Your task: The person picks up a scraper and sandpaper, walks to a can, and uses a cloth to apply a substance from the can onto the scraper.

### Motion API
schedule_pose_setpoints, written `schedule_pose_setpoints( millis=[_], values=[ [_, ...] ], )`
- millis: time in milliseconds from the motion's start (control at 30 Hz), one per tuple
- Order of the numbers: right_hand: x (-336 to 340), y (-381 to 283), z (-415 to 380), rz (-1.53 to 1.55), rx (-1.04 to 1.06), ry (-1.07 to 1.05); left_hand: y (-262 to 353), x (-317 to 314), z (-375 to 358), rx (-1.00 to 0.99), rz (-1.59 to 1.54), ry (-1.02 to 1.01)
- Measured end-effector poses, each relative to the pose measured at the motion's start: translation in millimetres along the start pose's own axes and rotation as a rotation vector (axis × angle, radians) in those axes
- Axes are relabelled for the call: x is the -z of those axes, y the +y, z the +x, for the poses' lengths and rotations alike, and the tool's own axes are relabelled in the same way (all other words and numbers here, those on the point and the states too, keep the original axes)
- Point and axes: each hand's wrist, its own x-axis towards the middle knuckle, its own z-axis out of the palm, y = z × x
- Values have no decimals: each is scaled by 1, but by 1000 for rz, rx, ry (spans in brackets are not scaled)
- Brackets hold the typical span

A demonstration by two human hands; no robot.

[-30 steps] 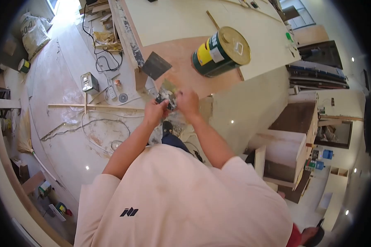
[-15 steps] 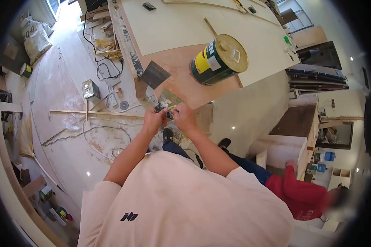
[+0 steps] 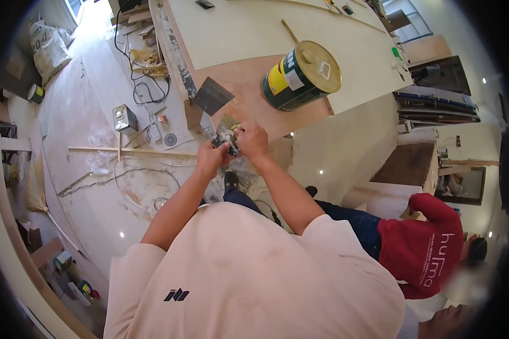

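Observation:
My left hand (image 3: 211,160) is closed around the lower, dark end of a putty-smeared scraper (image 3: 227,135), held in front of me near the table corner. My right hand (image 3: 252,141) is pinched at the scraper's upper right side, where a small yellow bit shows at the fingertips; what it is I cannot make out. Just beyond the hands, a dark flat metal plate (image 3: 214,96) lies over the table's corner. A green and yellow metal drum (image 3: 294,79) stands on the reddish-brown part of the table, right of the plate.
The white-topped table (image 3: 232,34) fills the area ahead. On the floor at left are a square tin (image 3: 124,120), a long wooden strip (image 3: 152,152), a power strip (image 3: 153,133) and cables. A person in a red sweater (image 3: 418,237) is close on my right; another person's head shows lower right.
My right hand has shifted slightly upward along the scraper, and more of its smeared surface shows. The person in red has turned, showing the back, with an arm now raised. A second person's head has appeared.

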Motion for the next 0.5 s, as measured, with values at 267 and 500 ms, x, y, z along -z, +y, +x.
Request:
schedule_pose_setpoints(
  millis=[267, 500],
  values=[
    [1, 3, -11, 18, 18, -38, -5, 1, 3, 9, 3, 10],
    [5, 12, -23, -19, 67, -46, -6, 2, 7, 39, 33, -15]
  ],
)
